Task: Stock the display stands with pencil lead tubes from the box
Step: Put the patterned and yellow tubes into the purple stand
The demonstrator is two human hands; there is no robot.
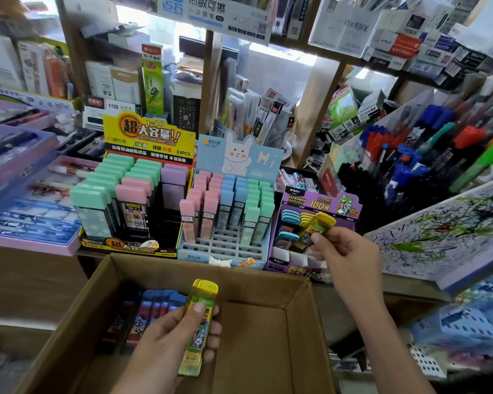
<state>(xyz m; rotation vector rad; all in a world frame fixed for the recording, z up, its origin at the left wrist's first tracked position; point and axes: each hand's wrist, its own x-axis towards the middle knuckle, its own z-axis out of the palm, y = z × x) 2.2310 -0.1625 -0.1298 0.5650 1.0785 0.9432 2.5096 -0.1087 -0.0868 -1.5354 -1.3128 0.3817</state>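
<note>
Over an open cardboard box (239, 275), the person's left hand (168, 336) grips a small stack of yellow pencil lead tubes (195, 354), thumb across the front. Their right hand (345, 251) pinches one more yellow tube (323, 224) by its lower part, at the purple display stand (296, 199). Several blue-capped tubes (157, 304) lie in the box. The tubes look light, rigid and smooth, probably best pinched across their flat sides.

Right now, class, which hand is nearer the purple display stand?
Right. The right hand holds a yellow tube at the purple display stand; the left hand, holding another, is down over the box.
</note>
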